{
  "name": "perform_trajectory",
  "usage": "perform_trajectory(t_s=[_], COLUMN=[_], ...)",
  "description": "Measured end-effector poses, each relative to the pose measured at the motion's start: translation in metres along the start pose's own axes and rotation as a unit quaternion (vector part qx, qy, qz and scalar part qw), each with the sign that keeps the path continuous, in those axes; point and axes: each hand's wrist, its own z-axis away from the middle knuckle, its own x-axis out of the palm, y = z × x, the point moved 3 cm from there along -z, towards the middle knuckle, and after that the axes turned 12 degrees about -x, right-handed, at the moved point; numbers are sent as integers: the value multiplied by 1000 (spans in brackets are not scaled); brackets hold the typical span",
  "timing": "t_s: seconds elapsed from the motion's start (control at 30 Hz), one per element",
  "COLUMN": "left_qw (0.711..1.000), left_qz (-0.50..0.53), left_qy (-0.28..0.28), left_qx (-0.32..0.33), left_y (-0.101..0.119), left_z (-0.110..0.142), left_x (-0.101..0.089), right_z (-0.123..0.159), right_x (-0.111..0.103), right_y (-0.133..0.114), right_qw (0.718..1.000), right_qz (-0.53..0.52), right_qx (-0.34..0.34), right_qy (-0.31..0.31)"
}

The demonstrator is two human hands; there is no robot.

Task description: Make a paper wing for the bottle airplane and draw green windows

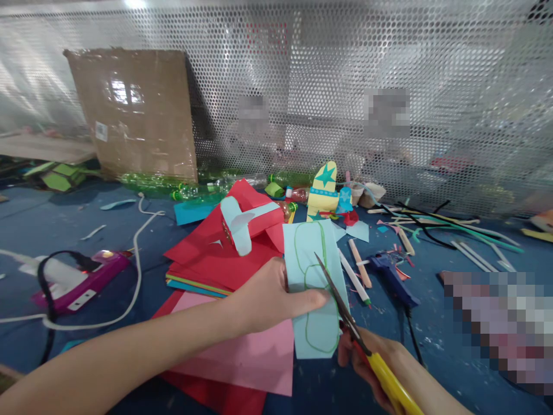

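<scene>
My left hand [289,297] grips a light blue sheet of paper [317,340], thumb on its front and fingers behind. Green outlines of rounded shapes are drawn on the sheet. In my right hand [367,357] are scissors [391,386] with yellow and red handles. Their dark blades point up and left, lying across the sheet's right side; whether they are cutting into it I cannot tell. Behind the sheet lies a stack of red paper [203,259], topped by a light blue paper cut-out [237,225] on a red piece. Pink paper [242,360] lies beneath my left forearm.
A purple power strip [99,274] with white cord sits at left. To the right lie a blue glue gun [395,279], a green-tipped marker [355,279] and pipe cleaners [449,222]. Plastic bottles [151,183], cardboard [138,115] and a perforated metal screen [268,69] stand behind.
</scene>
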Motion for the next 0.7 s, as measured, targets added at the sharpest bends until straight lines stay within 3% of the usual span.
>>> perform_trajectory(t_s=[0.17,0.7], left_qw=[1000,1000], left_qz=[-16,-20], left_qy=[-6,-2], left_qx=[16,22], left_y=[1,2], left_z=[-1,0], left_x=[1,0], right_z=[-2,4], right_x=[-4,2], right_y=[5,-11], right_qw=[1000,1000], right_qz=[8,29], right_qx=[-3,-5], right_qy=[-12,-12])
